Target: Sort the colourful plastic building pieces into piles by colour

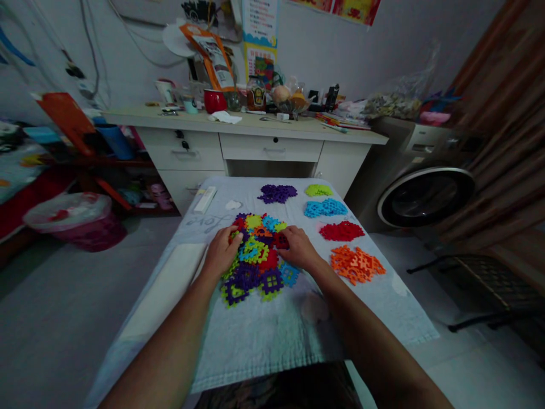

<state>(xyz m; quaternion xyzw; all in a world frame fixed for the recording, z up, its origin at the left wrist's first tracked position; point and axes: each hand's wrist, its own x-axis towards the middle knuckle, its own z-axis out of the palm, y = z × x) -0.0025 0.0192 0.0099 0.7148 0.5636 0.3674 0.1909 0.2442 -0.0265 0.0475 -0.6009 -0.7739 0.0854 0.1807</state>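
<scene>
A mixed pile of interlocking plastic puzzle tiles (253,275) in purple, green, red, blue and orange lies mid-table. My left hand (220,250) is at the pile's left edge, its fingers curled in on tiles there; which piece they grip is partly hidden. On the opposite side, my right hand (299,247) has its fingers closed on a dark red puzzle tile (281,241). Sorted by colour along the right are an orange heap (356,263), a red heap (341,231), a blue heap (325,208) and a lime green heap (318,190). A purple heap (277,193) sits at the back.
A pale cloth (306,341) covers the table. A long white box (205,200) rests at its back left. Behind stands a white desk (272,146) with jars and cups; a washing machine (419,176) is at right, a pink bin (80,224) at left, a woven stool (489,278) at right.
</scene>
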